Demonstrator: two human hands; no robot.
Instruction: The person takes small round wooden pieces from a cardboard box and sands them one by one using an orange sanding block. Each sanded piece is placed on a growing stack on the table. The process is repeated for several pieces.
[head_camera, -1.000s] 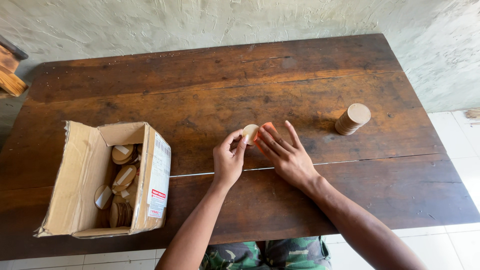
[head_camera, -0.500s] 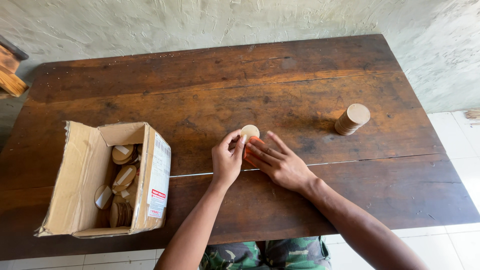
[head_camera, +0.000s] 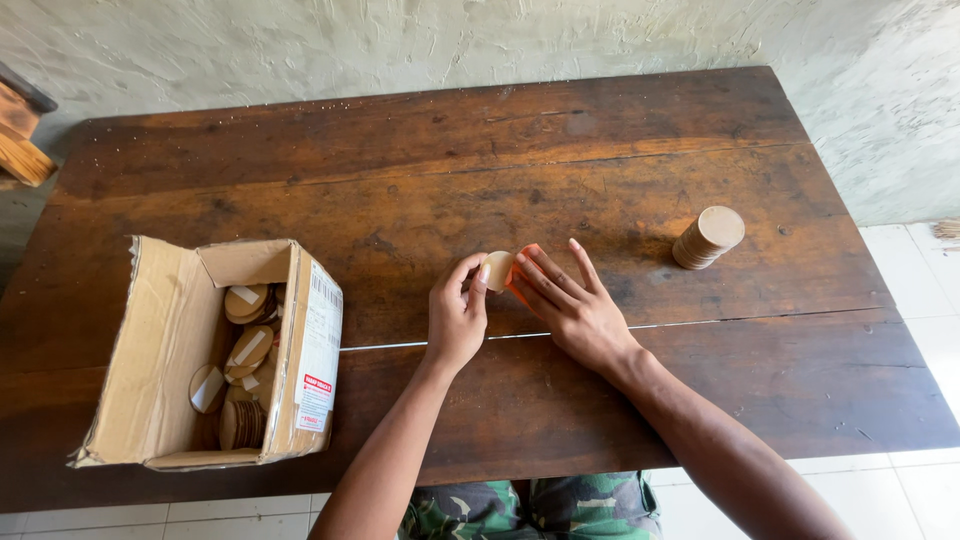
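Note:
My left hand pinches a small pale round wooden disc on edge near the middle of the dark wooden table. My right hand lies flat with fingers spread over an orange piece, likely sandpaper, pressed against the disc. A tilted stack of similar round discs stands to the right, away from both hands.
An open cardboard box holding several round discs, some taped in stacks, sits at the table's front left. A rough plaster wall runs behind the table. White floor tiles show at right. A wooden object pokes in at far left.
My right hand slid down-left over the disc, then back up-right, uncovering the orange piece's edge again. The left hand kept its pinch on the disc.

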